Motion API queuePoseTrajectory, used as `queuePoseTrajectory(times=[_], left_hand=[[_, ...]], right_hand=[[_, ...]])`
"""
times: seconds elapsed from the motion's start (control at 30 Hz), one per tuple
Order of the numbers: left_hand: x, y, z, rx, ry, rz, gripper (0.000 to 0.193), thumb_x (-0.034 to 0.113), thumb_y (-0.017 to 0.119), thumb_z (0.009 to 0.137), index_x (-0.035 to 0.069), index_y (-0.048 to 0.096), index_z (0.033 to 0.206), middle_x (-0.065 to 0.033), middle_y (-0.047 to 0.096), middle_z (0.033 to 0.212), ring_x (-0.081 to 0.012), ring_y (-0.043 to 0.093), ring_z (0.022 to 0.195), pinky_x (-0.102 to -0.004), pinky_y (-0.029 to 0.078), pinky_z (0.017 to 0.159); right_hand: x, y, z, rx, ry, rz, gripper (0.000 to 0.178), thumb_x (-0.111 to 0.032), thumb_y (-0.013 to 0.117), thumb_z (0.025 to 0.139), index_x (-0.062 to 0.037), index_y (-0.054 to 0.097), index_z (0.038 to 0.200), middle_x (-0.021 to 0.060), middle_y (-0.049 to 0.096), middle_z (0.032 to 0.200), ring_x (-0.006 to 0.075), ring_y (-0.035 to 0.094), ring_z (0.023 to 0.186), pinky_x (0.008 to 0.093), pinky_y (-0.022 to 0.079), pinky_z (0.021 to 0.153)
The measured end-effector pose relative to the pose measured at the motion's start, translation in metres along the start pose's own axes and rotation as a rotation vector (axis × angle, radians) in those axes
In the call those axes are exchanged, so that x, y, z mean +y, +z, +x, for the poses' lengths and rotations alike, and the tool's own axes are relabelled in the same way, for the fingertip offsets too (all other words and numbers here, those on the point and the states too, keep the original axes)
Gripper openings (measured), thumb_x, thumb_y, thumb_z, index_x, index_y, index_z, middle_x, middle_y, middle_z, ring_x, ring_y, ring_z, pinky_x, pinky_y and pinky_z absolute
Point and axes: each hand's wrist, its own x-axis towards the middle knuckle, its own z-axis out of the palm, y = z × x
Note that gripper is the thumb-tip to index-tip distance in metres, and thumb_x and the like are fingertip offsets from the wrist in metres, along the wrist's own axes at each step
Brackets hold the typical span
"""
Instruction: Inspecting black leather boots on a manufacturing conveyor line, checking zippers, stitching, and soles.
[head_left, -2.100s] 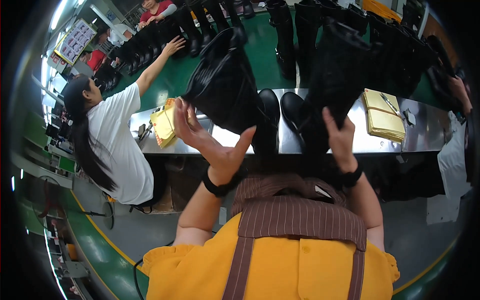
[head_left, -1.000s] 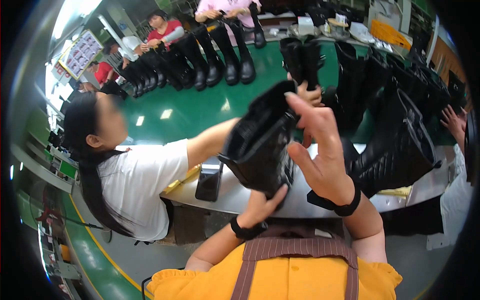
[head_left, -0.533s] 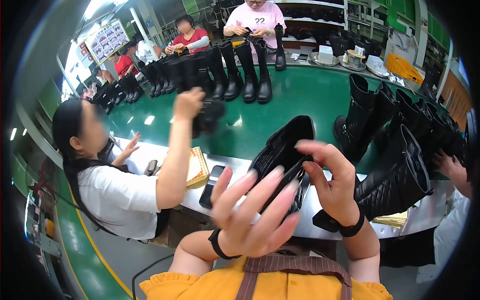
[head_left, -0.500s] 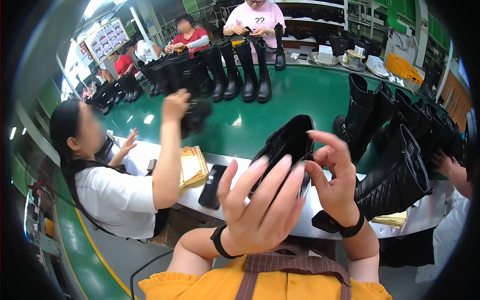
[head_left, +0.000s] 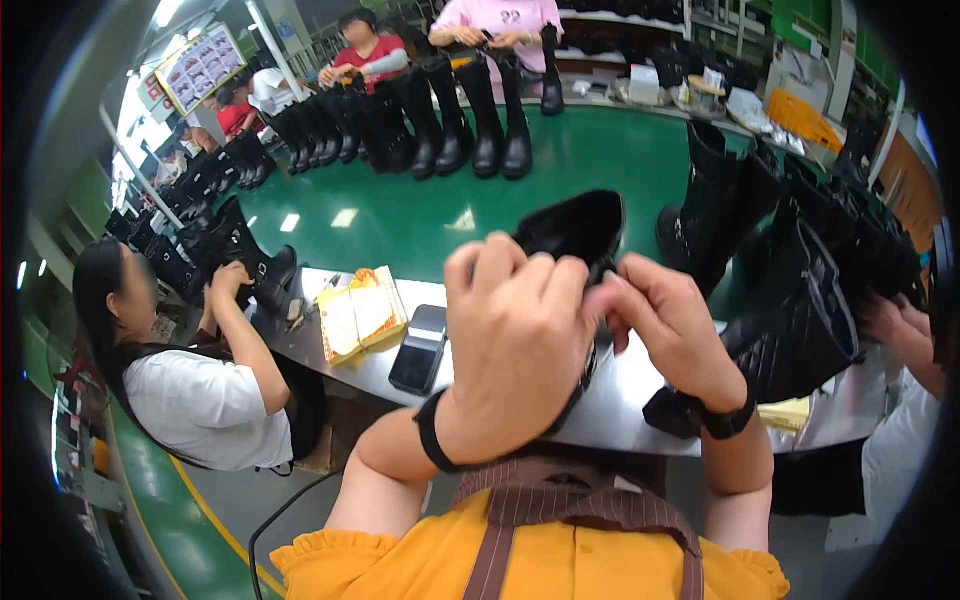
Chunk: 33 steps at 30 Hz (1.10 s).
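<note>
A black boot [head_left: 575, 232] stands in front of me at the bench edge, its lined shaft opening tipped upward. My left hand [head_left: 522, 345] is closed over the near side of the shaft, fingers curled, back of the hand toward me. At the opening's right edge, my right hand [head_left: 672, 318] pinches with thumb and fingers, close against the left thumb. The small part between the fingertips is mostly hidden. Beside my right wrist lies a quilted black boot [head_left: 790, 315], its opening tilted up.
A phone [head_left: 418, 350] and a bundle of yellow paper [head_left: 362, 312] lie left of my hands. Black boots [head_left: 470, 125] line the green table [head_left: 400, 215]; more crowd the right [head_left: 720, 190]. A co-worker in white [head_left: 190, 400] handles boots at left; others work across.
My left hand has gone from spread fingers to curled ones on the boot. My right fingers have closed in beside it. The co-worker at left has brought the boots down onto the bench.
</note>
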Motion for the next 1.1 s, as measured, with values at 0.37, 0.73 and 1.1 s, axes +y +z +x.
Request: queuePoseTrajectory(times=[0.37,0.73,1.1], left_hand=[[-0.039,0.029,0.000,0.214,-0.078,0.011,0.015,0.019,0.075,0.079,0.013,0.065,0.069,-0.0022,0.059,0.063,-0.0245,0.051,0.068,-0.0382,0.032,0.072],[-0.030,0.024,-0.013,0.401,-0.087,-0.145,0.023,0.019,0.072,0.078,0.008,0.057,0.066,-0.0034,0.046,0.066,-0.0248,0.049,0.091,-0.0445,0.032,0.091],[-0.028,0.000,-0.022,0.326,-0.032,-0.276,0.017,0.023,0.078,0.073,0.013,0.065,0.072,-0.0007,0.050,0.070,-0.0250,0.050,0.090,-0.0476,0.030,0.092]], right_hand=[[0.144,0.046,-0.086,-0.114,0.277,-0.534,0.027,-0.031,0.060,0.093,-0.0068,0.066,0.082,0.0145,0.065,0.074,0.0369,0.063,0.072,0.0445,0.048,0.064],[0.150,0.040,-0.075,-0.301,0.099,-0.458,0.020,-0.015,0.055,0.098,0.0037,0.063,0.099,0.0228,0.065,0.085,0.0374,0.061,0.072,0.0406,0.047,0.063],[0.137,0.052,-0.086,0.268,0.179,-0.338,0.028,-0.008,0.061,0.090,-0.0003,0.055,0.116,0.0097,0.056,0.111,0.0197,0.056,0.107,0.0338,0.046,0.084]])
